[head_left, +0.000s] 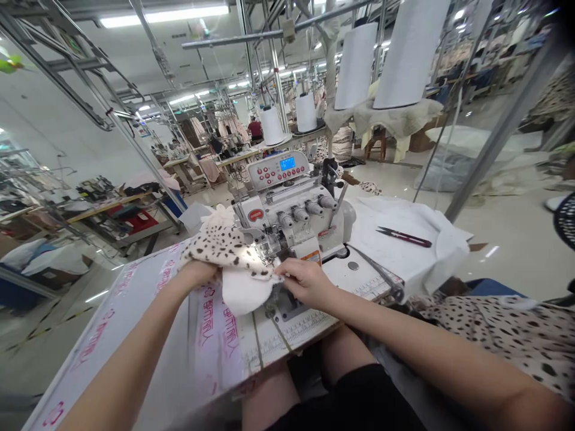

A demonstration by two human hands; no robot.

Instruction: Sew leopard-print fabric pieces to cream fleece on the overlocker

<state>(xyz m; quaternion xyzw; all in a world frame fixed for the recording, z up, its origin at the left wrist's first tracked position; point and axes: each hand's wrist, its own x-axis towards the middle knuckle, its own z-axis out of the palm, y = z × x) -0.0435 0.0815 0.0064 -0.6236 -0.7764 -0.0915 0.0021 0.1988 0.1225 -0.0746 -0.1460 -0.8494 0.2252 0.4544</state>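
Note:
A cream fabric piece with dark spots (220, 244) lies at the needle area of a white overlock sewing machine (291, 209), its front edge under the machine's light. Plain white fabric (246, 292) hangs below it over the machine bed. My left hand (203, 273) reaches in under the spotted fabric on the left, and the cloth hides its fingers. Close to the presser foot, my right hand (306, 282) is closed, thumb and fingers pinching the fabric's right edge.
Red-handled thread snips (404, 236) rest on white cloth (372, 224) right of the machine. More spotted fabric (507, 326) is heaped at the lower right. Large white thread cones (357, 66) stand behind the machine. Printed plastic sheeting (179, 341) covers the table's left side.

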